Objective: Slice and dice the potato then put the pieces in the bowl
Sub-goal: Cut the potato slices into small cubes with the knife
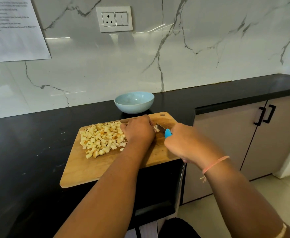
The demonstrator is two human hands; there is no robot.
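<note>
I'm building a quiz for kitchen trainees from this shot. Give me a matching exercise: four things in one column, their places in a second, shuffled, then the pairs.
1 bowl
2 knife
3 potato pieces
4 cutting board

A gripped by the right hand
B heaped on the left part of the cutting board
C just beyond the far edge of the cutting board
D flat on the black counter

Pairs: 1-C, 2-A, 3-B, 4-D.
</note>
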